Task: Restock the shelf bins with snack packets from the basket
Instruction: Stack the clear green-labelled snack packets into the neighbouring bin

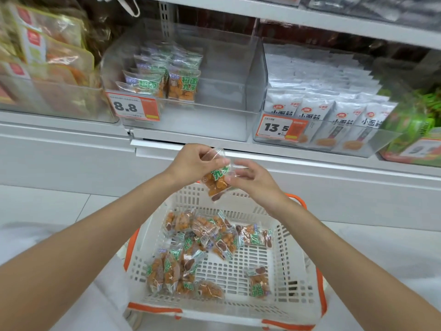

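Through the head camera I see my left hand (pixel 191 161) pinching the clear top seal of 1 snack packet (pixel 216 180), fingers curled over it. My right hand (pixel 253 180) nips the packet's right edge between thumb and fingertips. So both hands are grasping the same packet, which hangs between them in the air, above the far rim of the basket (pixel 298 271) and below the shelf edge.

Beneath the hands, the white basket with orange trim holds a scatter of loose packets (pixel 202 235) of the same orange-and-green kind. There look to be a dozen or so, though they overlap and I can't count them cleanly.

Above, the clear bin (pixel 238 80) behind the 8.8 price tag (pixel 133 107) has a short stack of matching packets (pixel 167 77) stood up in its left half. Its right half shows only bare plastic (plenty of room there). The neighbouring bin of white packets (pixel 322 91) to the right looks full.

My read is that the job is well short of halfway: a few packets shelved, 1 in hand, most waiting in the basket.

Both forearms reach forward and converge at the packet. The left wrist is bent with the palm facing down, and the right hand is slightly lower.
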Demonstrator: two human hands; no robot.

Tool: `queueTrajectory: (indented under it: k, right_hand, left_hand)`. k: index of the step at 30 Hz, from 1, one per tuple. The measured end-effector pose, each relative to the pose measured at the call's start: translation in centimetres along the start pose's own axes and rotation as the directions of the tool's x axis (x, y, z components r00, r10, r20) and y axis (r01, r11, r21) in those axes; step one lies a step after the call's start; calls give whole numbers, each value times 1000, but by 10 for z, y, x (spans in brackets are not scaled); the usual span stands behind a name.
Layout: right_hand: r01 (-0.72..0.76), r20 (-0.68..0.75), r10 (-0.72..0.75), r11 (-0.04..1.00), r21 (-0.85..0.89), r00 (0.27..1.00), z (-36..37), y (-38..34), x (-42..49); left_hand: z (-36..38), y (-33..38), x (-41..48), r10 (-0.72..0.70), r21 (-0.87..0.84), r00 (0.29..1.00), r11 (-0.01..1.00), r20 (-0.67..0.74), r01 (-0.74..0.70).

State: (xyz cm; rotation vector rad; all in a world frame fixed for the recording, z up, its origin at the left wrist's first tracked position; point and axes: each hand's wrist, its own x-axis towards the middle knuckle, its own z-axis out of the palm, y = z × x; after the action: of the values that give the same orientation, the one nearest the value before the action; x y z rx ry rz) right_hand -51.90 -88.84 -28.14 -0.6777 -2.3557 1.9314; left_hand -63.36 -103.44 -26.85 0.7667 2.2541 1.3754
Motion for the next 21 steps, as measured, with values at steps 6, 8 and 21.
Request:
queueTrajectory:
  k: [6, 8, 21]
  right_hand:
    - [22, 100, -23, 1000, 1, 995, 8, -4, 5]
    - [21, 88, -24, 999, 29, 996, 10, -5, 8]
    - [324, -72, -318, 941, 97, 945, 2, -105, 69]
  left_hand:
    - [-4, -3, 7, 66, 80, 988, 995, -141, -55]
    - [-10, 1, 7, 52, 84, 985, 996, -165, -38]
    - [-94, 64, 55, 224, -105, 938, 960, -263, -259]
